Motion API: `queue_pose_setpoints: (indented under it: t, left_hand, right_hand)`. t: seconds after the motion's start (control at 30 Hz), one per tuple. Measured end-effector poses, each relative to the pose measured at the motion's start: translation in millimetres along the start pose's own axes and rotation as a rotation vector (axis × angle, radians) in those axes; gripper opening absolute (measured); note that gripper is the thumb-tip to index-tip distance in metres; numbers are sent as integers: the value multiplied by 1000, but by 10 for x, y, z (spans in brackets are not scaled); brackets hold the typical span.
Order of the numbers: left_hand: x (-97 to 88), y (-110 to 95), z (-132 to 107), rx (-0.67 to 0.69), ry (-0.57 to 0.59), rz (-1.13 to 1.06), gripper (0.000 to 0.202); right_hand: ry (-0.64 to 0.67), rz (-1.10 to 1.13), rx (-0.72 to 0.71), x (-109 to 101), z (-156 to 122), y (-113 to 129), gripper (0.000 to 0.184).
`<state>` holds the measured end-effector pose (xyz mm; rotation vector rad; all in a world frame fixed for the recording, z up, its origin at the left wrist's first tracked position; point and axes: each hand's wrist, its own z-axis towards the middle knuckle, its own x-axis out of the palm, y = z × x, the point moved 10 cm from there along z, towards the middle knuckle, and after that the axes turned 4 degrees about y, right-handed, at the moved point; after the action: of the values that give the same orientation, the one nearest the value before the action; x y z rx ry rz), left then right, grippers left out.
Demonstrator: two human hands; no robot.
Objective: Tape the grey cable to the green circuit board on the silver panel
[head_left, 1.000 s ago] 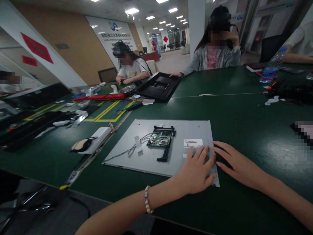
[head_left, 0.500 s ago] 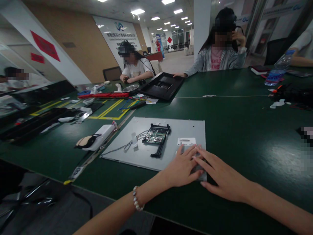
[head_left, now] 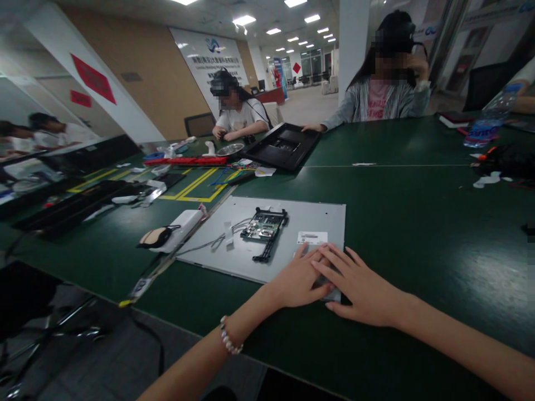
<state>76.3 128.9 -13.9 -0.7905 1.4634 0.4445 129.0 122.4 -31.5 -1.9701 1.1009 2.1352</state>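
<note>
You sit under rows of ceiling lights (head_left: 244,20), bright overhead yet leaving the scene dim and green-tinted. They lay a pale sheen on the green table (head_left: 472,262) at your right and on the grey panel (head_left: 321,217). Your left hand (head_left: 298,281) and right hand (head_left: 361,287) cast only a small dark shadow. Straight lines bow near the edges, and the corners smear.

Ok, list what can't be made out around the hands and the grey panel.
Near right corner of the grey panel: head view, covered by the left hand and right hand.
Print on the white label: head view, too small to read.
Parts on the circuit board: head view, small and blurred.
</note>
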Motion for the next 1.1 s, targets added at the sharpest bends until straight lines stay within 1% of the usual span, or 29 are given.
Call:
queue_pose_setpoints:
  t: [0.1,0.17,0.23,0.27,0.3,0.33,0.4,0.5,0.57,0.63,0.9,1.0,1.1]
  left_hand:
    - [-89,26,-46,-14,-64,65,49]
    - [-231,110,-123,-52,-175,135,38]
    - [-416,310,-248,-169,-323,200,35]
    - [-493,452,-326,-260,-384,226,36]
    - [-541,607,-403,-359,-421,248,38]
    - [-554,761,-472,-452,-429,267,41]
    - [-488,1030,-565,-588,-376,290,50]
    - [-325,1301,-619,-674,-282,279,54]
    - [-263,1421,-613,-700,-264,271,52]
    - [-249,1536,-581,-729,-268,274,49]
    - [-367,2075,-413,-849,-325,311,46]
    - [-400,2191,-392,-867,-335,314,44]
    - [-402,2209,-394,-865,-346,315,43]
  right_hand:
    - [-47,11,-4,-13,19,14,79]
    - [-93,24,10,-34,9,7,83]
    - [-112,37,24,-41,-4,-3,86]
    - [-105,42,26,-35,-6,-5,86]
    - [-91,45,27,-26,-6,-6,85]
    - [-76,47,30,-18,-4,-10,83]
    - [-46,55,36,-3,4,-20,81]
    - [-23,68,39,10,18,-30,80]
    - [-17,72,38,18,24,-32,79]
    - [-9,73,40,28,26,-37,77]
    - [22,100,41,40,22,-58,73]
    - [21,98,37,37,19,-55,71]
    - [22,95,41,42,13,-60,69]
